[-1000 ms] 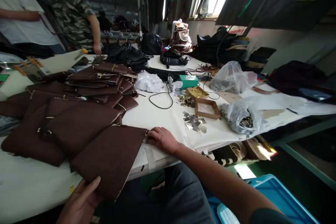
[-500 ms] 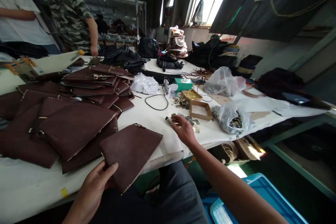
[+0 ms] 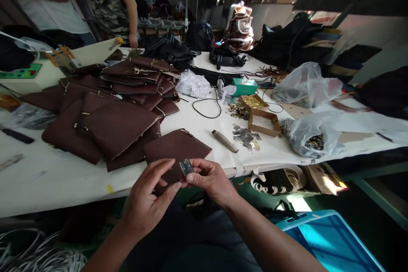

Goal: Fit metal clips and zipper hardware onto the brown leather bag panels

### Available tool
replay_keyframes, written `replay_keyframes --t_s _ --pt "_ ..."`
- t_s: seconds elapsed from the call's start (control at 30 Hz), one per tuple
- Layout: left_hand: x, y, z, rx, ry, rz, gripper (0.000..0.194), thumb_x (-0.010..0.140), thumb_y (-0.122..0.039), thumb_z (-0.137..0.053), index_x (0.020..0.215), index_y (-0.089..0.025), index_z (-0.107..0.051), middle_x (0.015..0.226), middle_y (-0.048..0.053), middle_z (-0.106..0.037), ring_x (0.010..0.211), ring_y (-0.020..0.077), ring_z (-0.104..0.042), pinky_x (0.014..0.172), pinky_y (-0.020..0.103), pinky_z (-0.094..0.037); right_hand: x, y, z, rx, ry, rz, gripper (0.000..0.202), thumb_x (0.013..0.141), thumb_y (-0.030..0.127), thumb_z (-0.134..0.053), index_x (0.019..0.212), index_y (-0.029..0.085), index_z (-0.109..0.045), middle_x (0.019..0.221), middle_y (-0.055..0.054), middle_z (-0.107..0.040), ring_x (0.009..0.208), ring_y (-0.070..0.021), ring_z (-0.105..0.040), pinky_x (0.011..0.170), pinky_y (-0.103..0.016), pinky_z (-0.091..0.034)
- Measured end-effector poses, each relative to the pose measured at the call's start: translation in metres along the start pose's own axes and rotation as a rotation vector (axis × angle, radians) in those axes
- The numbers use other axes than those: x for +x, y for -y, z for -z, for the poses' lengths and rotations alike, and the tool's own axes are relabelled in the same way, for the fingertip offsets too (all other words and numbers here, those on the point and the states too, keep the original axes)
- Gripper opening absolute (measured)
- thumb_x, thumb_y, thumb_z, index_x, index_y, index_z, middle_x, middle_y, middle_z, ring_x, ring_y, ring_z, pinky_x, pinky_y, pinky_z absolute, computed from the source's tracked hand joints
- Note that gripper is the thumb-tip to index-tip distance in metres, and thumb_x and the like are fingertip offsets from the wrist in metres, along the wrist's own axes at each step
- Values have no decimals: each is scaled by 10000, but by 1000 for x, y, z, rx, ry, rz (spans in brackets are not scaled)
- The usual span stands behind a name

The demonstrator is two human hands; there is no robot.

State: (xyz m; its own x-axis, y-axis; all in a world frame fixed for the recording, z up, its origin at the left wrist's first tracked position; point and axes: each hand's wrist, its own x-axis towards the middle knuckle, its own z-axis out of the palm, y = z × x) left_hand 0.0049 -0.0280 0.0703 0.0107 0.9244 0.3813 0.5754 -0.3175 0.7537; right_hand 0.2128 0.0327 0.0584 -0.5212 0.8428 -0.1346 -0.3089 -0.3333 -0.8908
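A small dark metal plate [image 3: 186, 167] is pinched between the thumb and fingers of my right hand [image 3: 212, 180]. Close beside it, my left hand [image 3: 149, 195] is open, its fingers and thumb spread apart with nothing between them. Behind both hands a dark brown leather piece [image 3: 178, 146] with a small buckle strap rests at the table edge, its near part hidden by my hands. To the right lie a wrapped knife-like tool [image 3: 225, 141] and several thin metal plates [image 3: 247, 136].
A heap of brown leather bags [image 3: 117, 119] covers the table's left side. Small boxes [image 3: 264, 122] of fittings and a plastic bag of metal parts [image 3: 314, 136] stand on the right. A blue crate [image 3: 334, 233] is below, on the right. Two people stand at the far left.
My left hand has let go of the leather piece, which now lies on the table. My right hand has come back from the metal parts with a small plate. The view has shifted.
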Motion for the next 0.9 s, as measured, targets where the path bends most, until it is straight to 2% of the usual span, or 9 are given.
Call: replay_keyframes --t_s 0.13,0.23,0.37,0.43,0.57,0.77,0.9 --pt "10 -11 -4 -112 78 -2 327 1007 -353 -695 1322 -275 -732 1231 72 -748 960 192 -741 784 268 -629 -8 2 -5 -34 -27 14 424 734 431 -977 1042 192 -811 738 18 -711 644 -128 -620 668 -270 -485" --pt "9 -9 -7 -173 81 15 336 995 -335 -723 1326 -284 -731 1245 63 -740 977 183 -746 779 251 -628 -13 8 -4 -110 -68 59 381 721 431 -983 969 194 -818 757 31 -645 684 -120 -546 666 -263 -434" --pt "6 -6 -7 -146 59 -14 380 969 -332 -759 1344 -292 -713 1312 70 -719 1134 232 -725 957 336 -620 -18 9 -8 -96 -21 62 362 805 473 -921 1025 198 -837 918 -19 -718 864 -171 -611 827 -301 -476" --pt "5 -4 -6 -102 43 -31 393 951 -338 -781 1336 -295 -718 1304 68 -724 1189 250 -705 1049 377 -584 -18 5 -11 -55 24 37 393 844 496 -886 1103 205 -837 956 -34 -731 865 -170 -619 813 -296 -481" --pt "3 -4 -4 -81 43 -22 390 969 -341 -755 1353 -288 -714 1306 74 -727 1211 253 -696 1079 375 -560 -17 1 -15 0 94 5 441 905 568 -805 1151 203 -829 902 -42 -713 790 -166 -621 724 -291 -493" --pt "-1 -5 -8 -137 109 -6 447 994 -297 -713 1437 -305 -658 1399 65 -699 1275 241 -680 1116 352 -548 -19 14 -9 -165 51 16 491 943 647 -721 927 169 -831 798 -49 -728 770 -185 -635 772 -316 -511" --pt "-5 -2 -13 -200 118 81 533 987 -309 -726 1506 -319 -603 1433 67 -706 1271 252 -709 1134 386 -561 -19 16 -8 -190 35 12 441 916 609 -773 950 174 -834 807 -34 -725 762 -171 -625 769 -305 -507"
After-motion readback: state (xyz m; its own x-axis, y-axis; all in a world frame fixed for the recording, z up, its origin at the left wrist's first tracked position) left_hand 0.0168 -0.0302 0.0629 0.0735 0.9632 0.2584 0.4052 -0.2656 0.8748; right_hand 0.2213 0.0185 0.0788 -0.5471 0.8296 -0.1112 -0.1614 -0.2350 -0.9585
